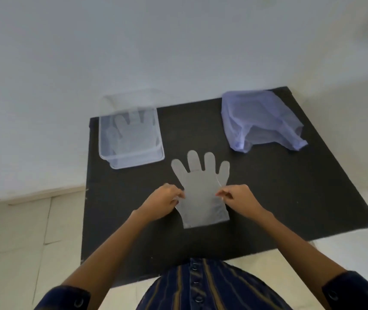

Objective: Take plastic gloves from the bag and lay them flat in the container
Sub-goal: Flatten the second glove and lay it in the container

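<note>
A clear plastic glove (200, 189) lies flat in the middle of the black table, fingers pointing away from me. My left hand (164, 201) pinches its left edge near the thumb. My right hand (237, 199) pinches its right edge at the same height. At the far left stands a clear plastic container (159, 139), and at least one glove (131, 130) lies flat inside it. A pale purple plastic bag (259, 120) sits at the far right, its mouth facing me; what is inside cannot be made out.
The black table (290, 186) stands against a white wall. Its left edge runs just beside the container. A pale tiled floor lies to the left and below. My striped shirt shows at the near edge.
</note>
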